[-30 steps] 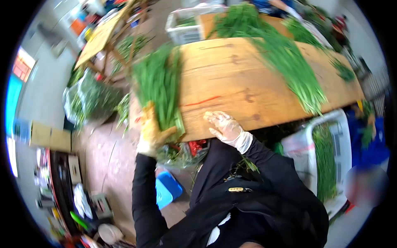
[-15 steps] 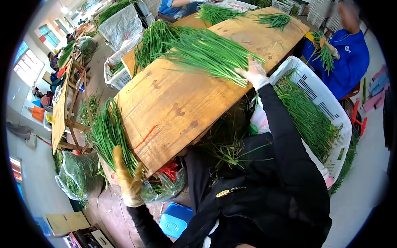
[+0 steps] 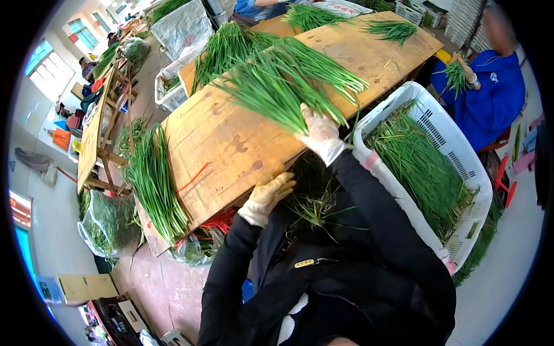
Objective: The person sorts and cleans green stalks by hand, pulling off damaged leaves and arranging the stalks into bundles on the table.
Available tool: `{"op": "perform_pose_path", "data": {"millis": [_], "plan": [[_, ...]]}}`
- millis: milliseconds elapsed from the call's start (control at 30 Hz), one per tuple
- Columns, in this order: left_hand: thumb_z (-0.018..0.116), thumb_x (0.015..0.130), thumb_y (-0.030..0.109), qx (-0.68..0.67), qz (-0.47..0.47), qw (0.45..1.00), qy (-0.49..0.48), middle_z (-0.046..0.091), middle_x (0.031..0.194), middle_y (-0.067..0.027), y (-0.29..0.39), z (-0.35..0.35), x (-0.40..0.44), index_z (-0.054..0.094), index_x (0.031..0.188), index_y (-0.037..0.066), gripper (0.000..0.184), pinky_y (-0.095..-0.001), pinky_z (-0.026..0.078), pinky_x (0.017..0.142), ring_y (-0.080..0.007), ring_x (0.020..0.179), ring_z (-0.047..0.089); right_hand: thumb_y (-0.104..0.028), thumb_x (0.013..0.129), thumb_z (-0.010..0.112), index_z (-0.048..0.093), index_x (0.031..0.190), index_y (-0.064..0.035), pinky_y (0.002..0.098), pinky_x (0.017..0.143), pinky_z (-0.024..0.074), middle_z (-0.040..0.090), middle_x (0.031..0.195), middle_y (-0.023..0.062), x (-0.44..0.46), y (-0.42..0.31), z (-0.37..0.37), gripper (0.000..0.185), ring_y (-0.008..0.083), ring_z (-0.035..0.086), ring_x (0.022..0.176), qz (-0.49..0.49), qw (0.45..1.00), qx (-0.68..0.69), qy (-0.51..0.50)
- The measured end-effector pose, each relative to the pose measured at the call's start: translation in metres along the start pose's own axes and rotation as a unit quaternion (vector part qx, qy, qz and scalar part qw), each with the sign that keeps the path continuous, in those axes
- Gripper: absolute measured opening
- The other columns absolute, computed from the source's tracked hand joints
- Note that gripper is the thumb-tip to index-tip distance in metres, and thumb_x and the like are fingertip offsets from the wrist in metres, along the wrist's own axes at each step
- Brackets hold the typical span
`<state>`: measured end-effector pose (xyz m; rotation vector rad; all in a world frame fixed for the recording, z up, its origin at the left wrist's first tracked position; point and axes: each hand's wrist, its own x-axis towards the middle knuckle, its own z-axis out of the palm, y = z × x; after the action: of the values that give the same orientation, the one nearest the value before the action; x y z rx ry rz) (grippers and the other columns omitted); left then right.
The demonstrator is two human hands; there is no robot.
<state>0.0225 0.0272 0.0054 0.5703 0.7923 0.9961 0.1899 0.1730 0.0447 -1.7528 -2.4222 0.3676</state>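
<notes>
Currently, a loose bunch of garlic chives (image 3: 277, 95) is lying on the wooden table (image 3: 231, 141), its long axis running slantwise from upper left to lower right. Its leafy tips are pointing to the upper left, away from the person, while its paler stem ends are facing the near edge, at the gloved right hand (image 3: 322, 135). That hand is touching those ends, fingers half bent over them, though whether it is gripping or only pressing, one cannot tell; some stems are showing past it on its right. The gloved left hand (image 3: 267, 197) is hovering by the near edge, fingers loosely extended and holding nothing, with the bunch lying beyond it, up and to the right. Just behind, a second bunch (image 3: 332, 69) is running along much the same slant, its white ends aiming to the lower right. Over at the table's left end, a third bunch (image 3: 154, 184) is stretching nearly front to back, stem ends toward the near edge, well apart from both hands. Between it and the left hand, a thin red strip (image 3: 194, 176) is lying diagonally on the boards.
</notes>
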Motion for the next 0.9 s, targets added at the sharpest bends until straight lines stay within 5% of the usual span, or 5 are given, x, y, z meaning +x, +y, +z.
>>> {"op": "perform_pose_path", "data": {"millis": [133, 400, 667, 767, 900], "plan": [[0.057, 0.076, 0.047, -0.130, -0.067, 0.989, 0.012, 0.036, 0.129, -0.0114, -0.016, 0.020, 0.035, 0.033, 0.127, 0.011, 0.066, -0.0434, 0.025, 0.099, -0.0286, 0.119, 0.034, -0.049, 0.079, 0.049, 0.023, 0.132, -0.0086, 0.0389, 0.091, 0.0361, 0.040, 0.124, 0.0215, -0.037, -0.004, 0.026, 0.072, 0.0348, 0.043, 0.111, -0.135, 0.975, 0.156, 0.082], [0.056, 0.084, 0.018, -0.159, 0.079, 0.975, 0.132, 0.061, 0.086, -0.0038, -0.017, 0.040, 0.053, 0.052, 0.099, 0.009, 0.018, -0.0260, 0.049, 0.059, -0.0125, 0.070, 0.057, 0.001, 0.072, 0.058, 0.026, 0.134, -0.0183, 0.0324, 0.100, 0.0310, 0.039, 0.128, 0.0089, -0.024, 0.011, 0.029, 0.072, 0.0232, 0.039, 0.116, -0.212, 0.912, 0.331, 0.115], [0.054, 0.078, 0.049, -0.123, 0.007, 0.992, 0.026, 0.044, 0.123, -0.0087, -0.016, 0.016, -0.006, 0.038, 0.124, 0.014, 0.060, -0.0469, 0.029, 0.094, -0.0253, 0.116, 0.039, -0.029, 0.080, 0.056, 0.034, 0.129, -0.0205, 0.0341, 0.094, 0.0370, 0.042, 0.126, 0.0120, 0.017, 0.062, -0.027, 0.055, 0.0285, 0.045, 0.110, -0.077, 0.985, -0.082, 0.129], [0.051, 0.072, 0.062, -0.108, 0.013, 0.992, 0.064, 0.035, 0.130, -0.0076, -0.025, -0.014, -0.025, 0.025, 0.131, 0.015, 0.080, -0.0485, 0.016, 0.100, -0.0278, 0.123, 0.028, -0.031, 0.084, 0.050, 0.053, 0.111, -0.0139, 0.0359, 0.085, 0.0421, 0.056, 0.105, 0.0113, -0.016, 0.044, -0.010, 0.032, 0.0256, 0.053, 0.096, -0.216, 0.942, 0.156, 0.206], [0.050, 0.083, 0.044, -0.166, 0.057, 0.984, 0.030, 0.046, 0.121, -0.0065, -0.018, -0.012, -0.021, 0.040, 0.122, 0.014, 0.050, -0.0427, 0.026, 0.096, -0.0229, 0.113, 0.040, -0.059, 0.079, 0.040, 0.050, 0.109, -0.0047, 0.0353, 0.069, 0.0482, 0.056, 0.095, 0.0148, -0.077, -0.030, 0.009, 0.063, 0.0247, 0.057, 0.087, -0.179, 0.981, 0.056, 0.040]]}}
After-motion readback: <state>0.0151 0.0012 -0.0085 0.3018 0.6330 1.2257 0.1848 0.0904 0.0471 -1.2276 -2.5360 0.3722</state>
